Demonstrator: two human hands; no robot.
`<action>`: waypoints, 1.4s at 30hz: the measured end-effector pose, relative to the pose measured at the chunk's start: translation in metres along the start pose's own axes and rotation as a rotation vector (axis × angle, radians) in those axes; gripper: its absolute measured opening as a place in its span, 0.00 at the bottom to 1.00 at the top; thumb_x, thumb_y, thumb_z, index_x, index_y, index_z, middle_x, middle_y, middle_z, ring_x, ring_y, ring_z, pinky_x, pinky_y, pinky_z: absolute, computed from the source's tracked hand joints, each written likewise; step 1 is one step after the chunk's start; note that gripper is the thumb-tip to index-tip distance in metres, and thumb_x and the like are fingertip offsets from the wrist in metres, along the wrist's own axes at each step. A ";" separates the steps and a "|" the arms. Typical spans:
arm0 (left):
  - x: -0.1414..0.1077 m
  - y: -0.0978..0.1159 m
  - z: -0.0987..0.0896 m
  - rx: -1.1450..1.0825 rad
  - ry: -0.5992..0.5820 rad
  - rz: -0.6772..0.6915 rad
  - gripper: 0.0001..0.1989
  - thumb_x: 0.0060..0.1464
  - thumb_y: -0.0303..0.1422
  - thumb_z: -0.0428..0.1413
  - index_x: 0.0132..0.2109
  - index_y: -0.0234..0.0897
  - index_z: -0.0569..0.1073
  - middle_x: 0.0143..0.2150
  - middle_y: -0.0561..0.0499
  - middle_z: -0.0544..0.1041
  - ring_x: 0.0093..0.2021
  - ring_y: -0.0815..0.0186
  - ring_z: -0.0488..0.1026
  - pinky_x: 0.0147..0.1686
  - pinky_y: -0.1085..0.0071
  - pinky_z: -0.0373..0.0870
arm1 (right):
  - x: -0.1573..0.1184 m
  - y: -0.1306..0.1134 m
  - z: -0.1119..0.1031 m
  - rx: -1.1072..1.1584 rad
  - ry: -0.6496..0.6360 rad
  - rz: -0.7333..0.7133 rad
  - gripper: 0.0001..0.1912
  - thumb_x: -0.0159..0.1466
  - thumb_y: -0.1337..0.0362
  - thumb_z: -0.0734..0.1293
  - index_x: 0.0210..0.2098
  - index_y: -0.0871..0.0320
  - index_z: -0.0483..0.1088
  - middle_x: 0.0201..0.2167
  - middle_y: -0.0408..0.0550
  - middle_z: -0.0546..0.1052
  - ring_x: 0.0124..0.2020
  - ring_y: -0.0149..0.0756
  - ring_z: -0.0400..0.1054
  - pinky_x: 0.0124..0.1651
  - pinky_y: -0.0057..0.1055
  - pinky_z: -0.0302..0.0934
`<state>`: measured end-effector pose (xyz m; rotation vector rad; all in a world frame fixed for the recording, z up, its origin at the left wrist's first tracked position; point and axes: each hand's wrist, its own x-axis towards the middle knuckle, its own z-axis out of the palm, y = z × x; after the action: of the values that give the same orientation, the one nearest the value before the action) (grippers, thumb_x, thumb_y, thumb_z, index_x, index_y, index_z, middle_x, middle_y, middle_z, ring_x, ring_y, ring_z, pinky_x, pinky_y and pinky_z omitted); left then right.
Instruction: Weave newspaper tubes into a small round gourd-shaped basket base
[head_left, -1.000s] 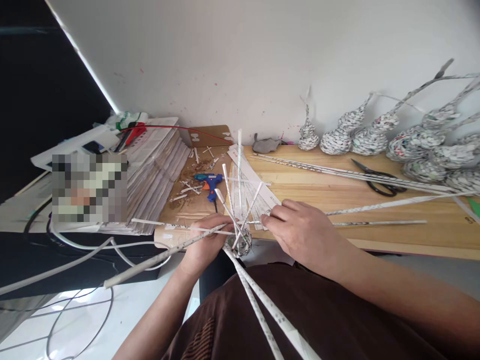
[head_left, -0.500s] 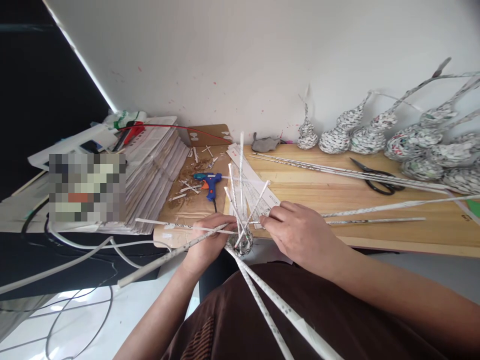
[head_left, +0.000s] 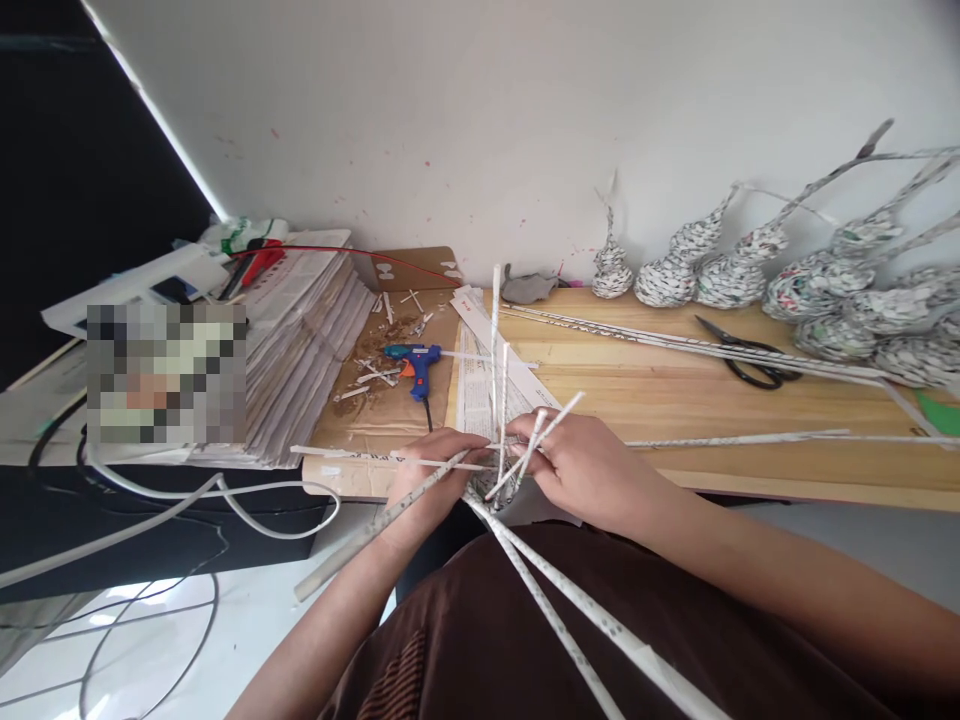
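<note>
A small woven paper piece [head_left: 501, 490] hangs at the table's front edge, with several rolled paper sticks fanning out of it. My left hand [head_left: 435, 480] is closed round its left side; one speckled stick [head_left: 382, 525] crosses over that hand. My right hand [head_left: 577, 465] pinches the sticks at the piece's right side, its fingertips close to those of my left hand. Two long sticks [head_left: 570, 590] run down over the brown clothing. Another long stick [head_left: 735, 440] reaches right from behind my right hand. Upright sticks [head_left: 496, 350] rise between the hands.
A blue glue gun [head_left: 421, 368] lies on cardboard among paper scraps. Folded newspapers [head_left: 300, 350] are stacked at left. Black scissors [head_left: 750, 372] lie partly under long paper sticks [head_left: 675, 345]. Woven gourd shapes [head_left: 667, 280] stand along the wall at right. White cables [head_left: 165, 495] hang at left.
My right hand has moved left to the woven piece, against my left hand. The short sticks now lean further right, and the speckled stick's free end has shifted right.
</note>
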<state>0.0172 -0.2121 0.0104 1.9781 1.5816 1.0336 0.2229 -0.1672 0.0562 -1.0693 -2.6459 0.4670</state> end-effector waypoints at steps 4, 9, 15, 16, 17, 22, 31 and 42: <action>-0.003 -0.005 0.006 0.003 -0.026 0.003 0.08 0.59 0.31 0.57 0.40 0.41 0.82 0.36 0.49 0.82 0.36 0.64 0.79 0.38 0.72 0.73 | 0.014 -0.007 0.002 0.051 -0.044 0.090 0.08 0.66 0.64 0.65 0.33 0.58 0.75 0.31 0.46 0.77 0.32 0.34 0.71 0.35 0.28 0.58; -0.002 -0.005 0.009 0.058 -0.058 0.017 0.09 0.59 0.28 0.55 0.38 0.38 0.81 0.35 0.48 0.82 0.36 0.64 0.79 0.37 0.72 0.73 | 0.021 -0.011 0.010 0.021 -0.047 0.102 0.06 0.65 0.66 0.66 0.33 0.57 0.75 0.30 0.47 0.78 0.31 0.34 0.71 0.32 0.28 0.57; 0.002 -0.001 0.009 0.100 -0.053 -0.001 0.08 0.58 0.27 0.56 0.38 0.39 0.80 0.34 0.49 0.82 0.34 0.66 0.79 0.35 0.74 0.72 | 0.025 -0.009 0.018 -0.096 -0.072 0.071 0.05 0.63 0.68 0.67 0.30 0.58 0.72 0.30 0.47 0.77 0.32 0.35 0.71 0.33 0.28 0.57; 0.002 -0.002 0.009 0.097 -0.040 -0.004 0.08 0.57 0.26 0.56 0.37 0.39 0.80 0.34 0.50 0.82 0.33 0.66 0.79 0.34 0.74 0.71 | 0.025 -0.009 0.020 -0.116 -0.065 0.046 0.05 0.63 0.67 0.66 0.30 0.58 0.72 0.30 0.48 0.76 0.32 0.36 0.71 0.33 0.29 0.57; 0.002 -0.002 0.010 0.092 -0.025 -0.009 0.08 0.56 0.25 0.56 0.37 0.39 0.80 0.33 0.51 0.82 0.33 0.67 0.79 0.34 0.74 0.71 | 0.025 -0.009 0.021 -0.134 -0.056 0.025 0.06 0.65 0.67 0.66 0.31 0.59 0.72 0.30 0.48 0.76 0.33 0.36 0.71 0.33 0.29 0.57; 0.003 -0.002 0.010 0.080 -0.008 -0.023 0.09 0.54 0.24 0.57 0.36 0.40 0.81 0.33 0.52 0.83 0.32 0.67 0.79 0.34 0.74 0.71 | 0.022 -0.005 0.026 -0.178 -0.055 -0.060 0.11 0.69 0.68 0.61 0.33 0.59 0.72 0.32 0.50 0.76 0.35 0.37 0.70 0.39 0.31 0.59; 0.011 -0.004 0.010 -0.025 -0.008 -0.106 0.10 0.50 0.23 0.57 0.35 0.38 0.81 0.34 0.50 0.83 0.34 0.64 0.79 0.37 0.72 0.73 | 0.010 0.016 0.021 -0.229 0.145 -0.234 0.09 0.65 0.73 0.63 0.41 0.64 0.74 0.40 0.57 0.77 0.42 0.44 0.69 0.48 0.38 0.63; 0.019 -0.011 0.019 -0.319 0.170 -0.271 0.06 0.48 0.31 0.61 0.34 0.35 0.81 0.33 0.48 0.83 0.32 0.62 0.79 0.31 0.72 0.75 | -0.025 0.032 0.023 0.407 0.172 0.168 0.16 0.70 0.56 0.61 0.32 0.57 0.74 0.26 0.46 0.76 0.27 0.35 0.67 0.31 0.31 0.59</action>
<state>0.0259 -0.1889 -0.0036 1.4551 1.5997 1.2745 0.2526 -0.1681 0.0204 -1.1400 -2.1925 0.8615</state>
